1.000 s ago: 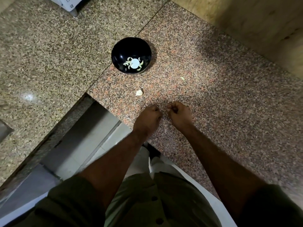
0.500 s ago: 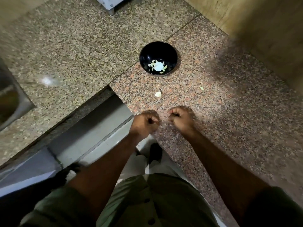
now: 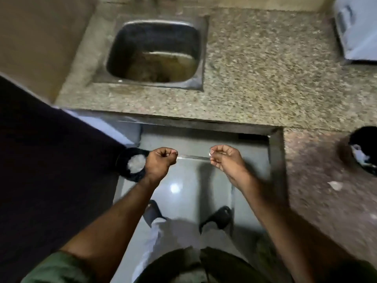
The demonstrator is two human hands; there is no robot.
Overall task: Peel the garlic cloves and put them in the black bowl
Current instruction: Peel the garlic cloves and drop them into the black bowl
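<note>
**Pinched peel over the floor, bowl off to the right**

Pinching something small and pale, the right hand (image 3: pixel 225 160) hangs over the grey floor; whether that bit is skin or clove I cannot tell. Beside it the left hand (image 3: pixel 160 160) is curled into a fist, and whether it holds anything is hidden.

A second ago both hands were knuckle to knuckle over the reddish counter, with the black bowl (image 3: pixel 364 152) just ahead of them. Now the person has turned away: the hands have parted and hang over the gap, and the bowl, pale cloves inside, sits far right of the pinch, half cut off at the frame edge. My guess is this is a trip to drop waste, not a delivery.

Left of the fist and below it stands a dark bin (image 3: pixel 130 163) with pale scraps inside. Beyond both hands the counter edge (image 3: pixel 204 118) runs across, the sink (image 3: pixel 155 52) behind it. Room is open below the hands; a loose scrap (image 3: pixel 335 185) lies on the counter to the right
</note>
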